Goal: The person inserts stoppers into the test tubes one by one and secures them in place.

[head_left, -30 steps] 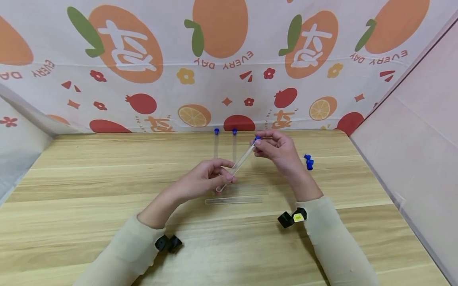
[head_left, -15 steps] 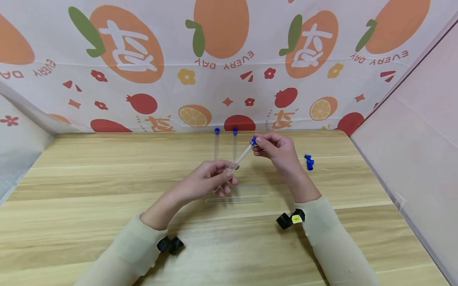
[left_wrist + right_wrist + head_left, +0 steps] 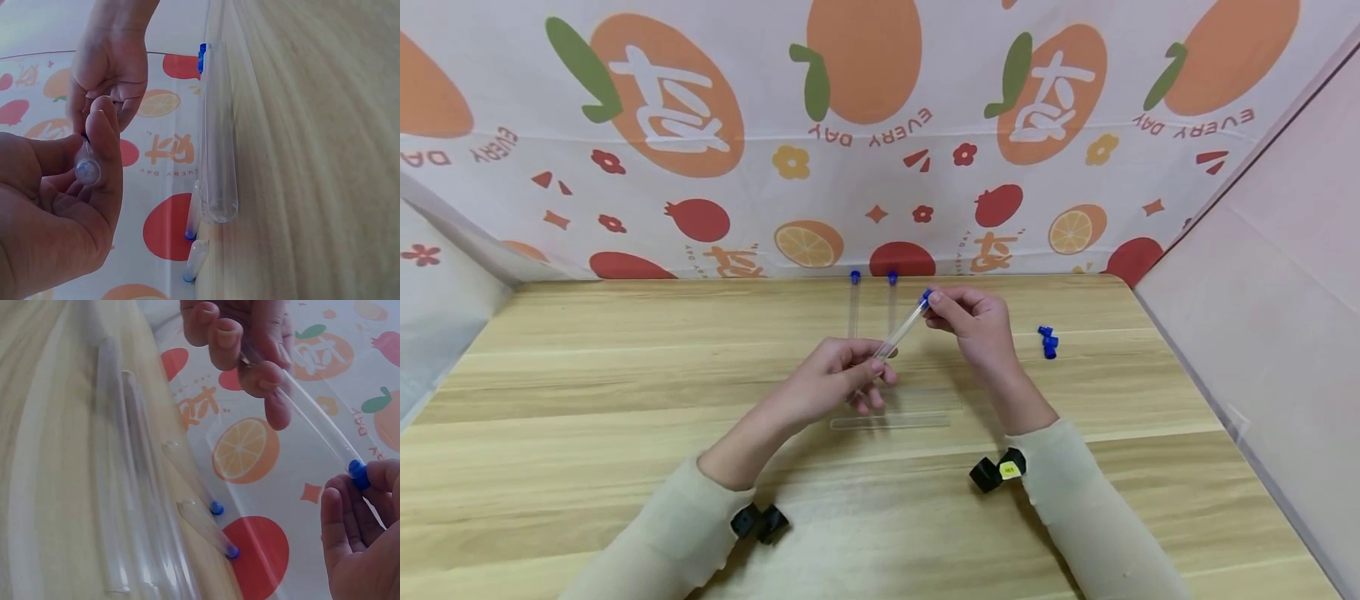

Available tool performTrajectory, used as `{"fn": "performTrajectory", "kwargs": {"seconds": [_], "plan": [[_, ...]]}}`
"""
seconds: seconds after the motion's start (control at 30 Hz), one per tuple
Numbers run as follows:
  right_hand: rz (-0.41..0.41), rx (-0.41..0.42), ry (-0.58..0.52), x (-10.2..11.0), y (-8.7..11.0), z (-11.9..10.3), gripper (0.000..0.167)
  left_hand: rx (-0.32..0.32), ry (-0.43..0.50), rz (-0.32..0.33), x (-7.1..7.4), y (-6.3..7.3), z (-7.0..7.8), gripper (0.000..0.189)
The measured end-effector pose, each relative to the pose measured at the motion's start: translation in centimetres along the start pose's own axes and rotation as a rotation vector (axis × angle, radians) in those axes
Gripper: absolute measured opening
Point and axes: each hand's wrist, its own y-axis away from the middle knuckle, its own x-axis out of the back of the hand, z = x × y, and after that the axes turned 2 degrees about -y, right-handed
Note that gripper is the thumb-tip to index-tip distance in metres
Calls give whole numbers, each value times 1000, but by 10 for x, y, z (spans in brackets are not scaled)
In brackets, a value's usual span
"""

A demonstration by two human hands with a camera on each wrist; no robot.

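Observation:
A clear test tube [image 3: 901, 335] slants above the table between both hands. My left hand [image 3: 835, 375] pinches its lower part between thumb and fingers; in the left wrist view the rounded end of the test tube [image 3: 87, 171] points at the camera. At the upper end, my right hand [image 3: 973, 321] pinches a blue cap [image 3: 927, 297] with thumb and fingers. The right wrist view shows the blue cap [image 3: 358, 474] at the tube's mouth.
Two capped test tubes [image 3: 853, 308] lie side by side at the table's back edge. Uncapped tubes [image 3: 891, 422] lie crosswise near the left hand. Several loose blue caps [image 3: 1048, 342] sit to the right. A fruit-print cloth [image 3: 760, 208] hangs behind the table.
The right hand has shifted slightly left and toward the left hand with the cap. The tube's lower end has slipped back behind the left fingers. The caps and lying tubes stay put.

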Motion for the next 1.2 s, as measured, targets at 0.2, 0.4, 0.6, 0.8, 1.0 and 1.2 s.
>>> {"fn": "performTrajectory", "kwargs": {"seconds": [0.2, 0.4, 0.6, 0.8, 1.0, 1.2], "plan": [[15, -5, 1, -4, 4, 2, 26, 11, 13, 34, 0, 1, 1, 30], [21, -2, -22, -8, 6, 5, 26, 23, 12, 65, 1, 2, 2, 30], [37, 0, -26, -10, 6, 4, 24, 23, 21, 73, 1, 2, 4, 31], [38, -7, -46, -10, 6, 1, 18, 27, 30, 77, 0, 3, 5, 31], [59, 8, -63, -13, 8, 5, 16, 30, 43, 73, -2, 2, 4, 30], [62, 47, -75, -16, 11, 6, 15, 40, 47, 88, -2, 3, 3, 31]]}}
